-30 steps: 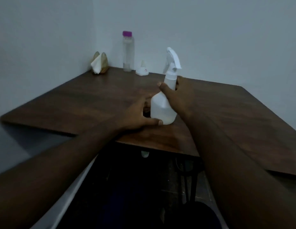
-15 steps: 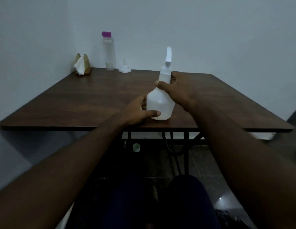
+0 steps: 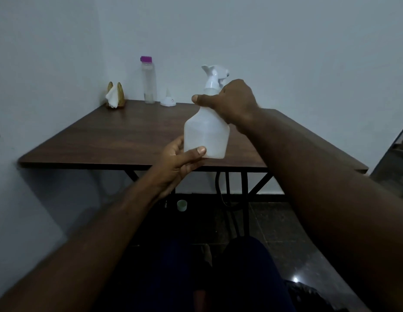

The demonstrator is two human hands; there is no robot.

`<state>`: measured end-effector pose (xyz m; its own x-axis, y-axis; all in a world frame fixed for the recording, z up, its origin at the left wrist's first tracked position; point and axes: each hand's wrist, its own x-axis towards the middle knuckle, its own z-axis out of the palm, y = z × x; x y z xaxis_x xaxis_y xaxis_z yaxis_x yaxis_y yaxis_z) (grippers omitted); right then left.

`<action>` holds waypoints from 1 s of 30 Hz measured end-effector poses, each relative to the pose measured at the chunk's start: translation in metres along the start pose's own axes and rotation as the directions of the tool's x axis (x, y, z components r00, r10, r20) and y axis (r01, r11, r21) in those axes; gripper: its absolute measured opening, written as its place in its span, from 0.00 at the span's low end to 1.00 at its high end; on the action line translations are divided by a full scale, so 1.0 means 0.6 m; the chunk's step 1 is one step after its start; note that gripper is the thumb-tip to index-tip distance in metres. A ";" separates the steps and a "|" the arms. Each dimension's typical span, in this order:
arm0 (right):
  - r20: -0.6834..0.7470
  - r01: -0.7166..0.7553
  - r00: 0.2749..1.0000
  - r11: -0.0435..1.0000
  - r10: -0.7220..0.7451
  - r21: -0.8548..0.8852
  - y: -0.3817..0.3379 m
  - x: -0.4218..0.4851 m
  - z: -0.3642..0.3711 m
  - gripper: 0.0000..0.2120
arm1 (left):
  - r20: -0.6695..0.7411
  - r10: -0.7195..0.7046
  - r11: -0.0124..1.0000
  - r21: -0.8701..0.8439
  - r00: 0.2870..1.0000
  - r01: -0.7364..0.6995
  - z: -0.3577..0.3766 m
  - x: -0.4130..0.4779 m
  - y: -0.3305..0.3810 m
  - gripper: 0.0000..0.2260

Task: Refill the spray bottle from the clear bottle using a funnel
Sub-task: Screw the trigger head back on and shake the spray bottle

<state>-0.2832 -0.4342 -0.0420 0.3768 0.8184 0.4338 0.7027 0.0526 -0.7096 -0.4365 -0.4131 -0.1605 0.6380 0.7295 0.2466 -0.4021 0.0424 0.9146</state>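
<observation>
A white translucent spray bottle with a white trigger head is held upright over the near edge of the table. My left hand grips its base, thumb across the front. My right hand grips its neck just under the trigger head. A tall clear bottle with a purple cap stands at the far side of the table by the wall. Beside it to the right a small white funnel sits upside down on the tabletop.
The dark wooden table stands in a corner against grey walls. A holder with white napkins is in the far left corner. A small pale cup lies on the floor beneath the table, near black metal legs.
The spray bottle has been lifted slightly off the tabletop and its trigger head has turned. My left hand moved under the base. The camera view shifted back and up.
</observation>
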 end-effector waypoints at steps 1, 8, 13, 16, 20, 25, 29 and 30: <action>-0.009 0.014 1.000 1.000 -0.014 -0.013 -0.005 -0.004 0.001 0.24 | 0.004 -0.008 1.000 -0.025 1.000 0.008 0.003 -0.006 0.003 0.25; 0.043 0.040 0.998 0.994 -0.044 0.099 -0.028 -0.025 -0.013 0.20 | 0.194 0.001 0.916 -0.393 0.981 0.077 0.022 -0.034 0.009 0.27; 0.092 0.071 0.992 0.987 -0.085 0.142 -0.027 -0.037 -0.020 0.20 | 0.176 0.003 0.862 -0.499 0.984 0.087 0.022 -0.035 -0.005 0.27; 0.135 0.088 0.986 0.991 -0.101 0.099 -0.035 -0.041 -0.025 0.18 | 0.168 0.013 0.845 -0.530 0.986 0.079 0.018 -0.033 -0.014 0.28; 0.189 0.090 0.976 0.989 -0.112 0.120 -0.047 -0.053 -0.034 0.17 | 0.188 0.023 0.829 -0.552 0.982 0.087 0.006 -0.032 -0.015 0.30; 0.164 0.103 0.976 0.968 -0.143 0.230 -0.064 -0.067 -0.043 0.13 | 0.219 0.020 0.811 -0.575 0.976 0.112 -0.003 -0.042 -0.012 0.32; 0.121 0.072 0.986 0.950 -0.114 0.305 -0.072 -0.078 -0.043 0.09 | 0.266 -0.003 0.776 -0.607 0.964 0.169 -0.008 -0.047 -0.015 0.35; 0.116 0.067 0.987 0.946 -0.108 0.316 -0.073 -0.083 -0.042 0.09 | 0.286 -0.008 0.765 -0.615 0.958 0.190 -0.010 -0.048 -0.015 0.36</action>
<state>-0.3176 -0.4914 -0.0183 0.2261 0.8686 0.4410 0.4992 0.2854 -0.8181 -0.4553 -0.4306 -0.1778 0.8021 0.5038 0.3207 -0.5908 0.5906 0.5497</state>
